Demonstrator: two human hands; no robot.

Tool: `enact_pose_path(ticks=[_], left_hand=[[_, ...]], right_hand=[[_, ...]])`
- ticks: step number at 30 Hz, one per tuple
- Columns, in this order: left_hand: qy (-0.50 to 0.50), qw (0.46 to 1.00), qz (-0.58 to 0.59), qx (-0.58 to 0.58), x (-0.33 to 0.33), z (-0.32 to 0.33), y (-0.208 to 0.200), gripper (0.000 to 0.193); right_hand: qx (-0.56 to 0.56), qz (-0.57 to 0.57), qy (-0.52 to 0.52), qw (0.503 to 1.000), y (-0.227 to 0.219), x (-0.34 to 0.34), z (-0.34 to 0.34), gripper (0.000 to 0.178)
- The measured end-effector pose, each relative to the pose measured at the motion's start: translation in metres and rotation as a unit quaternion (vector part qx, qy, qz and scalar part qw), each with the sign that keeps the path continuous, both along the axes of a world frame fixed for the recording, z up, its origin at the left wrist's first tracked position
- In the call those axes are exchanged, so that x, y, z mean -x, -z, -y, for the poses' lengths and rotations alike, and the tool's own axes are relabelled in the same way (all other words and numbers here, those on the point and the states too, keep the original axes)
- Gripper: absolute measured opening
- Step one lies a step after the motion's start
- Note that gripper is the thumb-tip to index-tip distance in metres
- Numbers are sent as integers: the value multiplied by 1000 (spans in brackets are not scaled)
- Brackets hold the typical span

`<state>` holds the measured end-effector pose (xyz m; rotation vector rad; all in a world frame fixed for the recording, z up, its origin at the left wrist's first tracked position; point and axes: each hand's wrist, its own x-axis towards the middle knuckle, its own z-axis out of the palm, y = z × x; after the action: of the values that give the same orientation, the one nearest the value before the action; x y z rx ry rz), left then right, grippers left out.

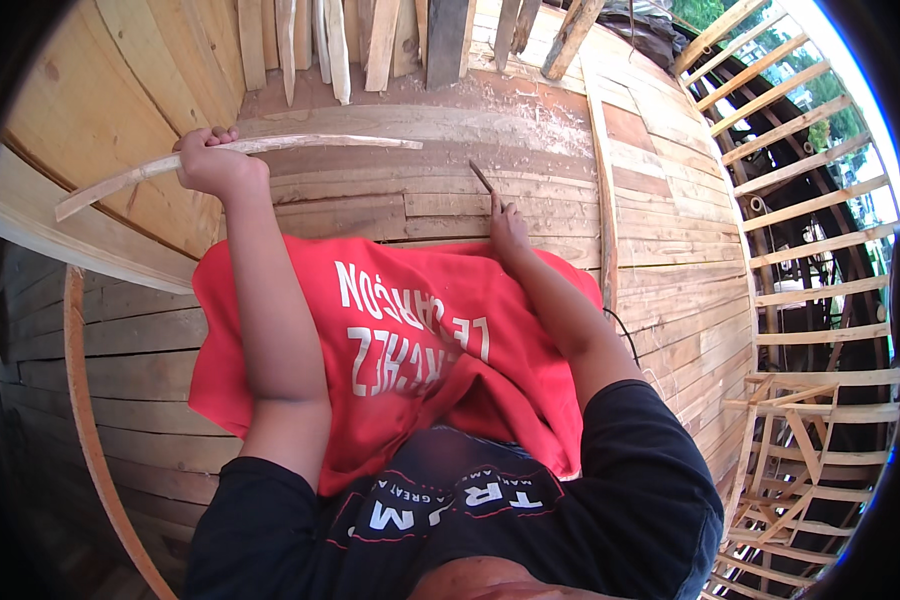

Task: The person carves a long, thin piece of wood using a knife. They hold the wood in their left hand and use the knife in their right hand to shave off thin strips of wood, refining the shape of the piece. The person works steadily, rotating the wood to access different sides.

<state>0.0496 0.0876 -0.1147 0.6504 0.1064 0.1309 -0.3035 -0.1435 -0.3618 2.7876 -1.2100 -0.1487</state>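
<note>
My left hand [218, 163] is wrapped round a long, pale, slightly curved wooden strip [320, 143], raised at the left. One end of the strip points right; the other slants down past my wrist toward the left. In my right hand [510, 228], lower and to the right, is a thin knife [482, 178] with a narrow dark blade pointing up and left. Its handle is hidden by my fingers. Blade and strip are apart. A red cloth [260, 310] with white lettering lies over my lap.
Wood shavings [550, 115] are scattered on the plank floor [670, 300]. Several wooden strips [381, 45] lean at the far side. A board wall [100, 110] rises at the left. Slatted wooden railing [820, 290] runs along the right, and a narrow batten [602, 180] crosses the floor.
</note>
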Motion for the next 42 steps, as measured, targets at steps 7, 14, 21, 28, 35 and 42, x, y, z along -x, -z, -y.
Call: enact_pose_path(ticks=[7,14,21,28,35,42], left_hand=[[-7,1000,1,-14,0,-1,1,18],[0,1000,-8,-12,4,2,1,17],[-3,1000,4,-29,1,-1,2,20],[-15,1000,-1,3,-1,-15,-15,19],[-53,998,19,-10,-10,-25,-18,18],[-54,998,16,-4,-11,-24,-19,20]], right_hand=[[-35,-3,-367,930,-16,-17,-24,80],[8,36,129,991,0,-5,17,75],[-80,87,-282,952,-8,-23,-9,70],[67,54,31,996,13,-23,39,70],[-33,24,-300,953,0,-53,3,74],[36,73,14,997,21,-56,53,67]])
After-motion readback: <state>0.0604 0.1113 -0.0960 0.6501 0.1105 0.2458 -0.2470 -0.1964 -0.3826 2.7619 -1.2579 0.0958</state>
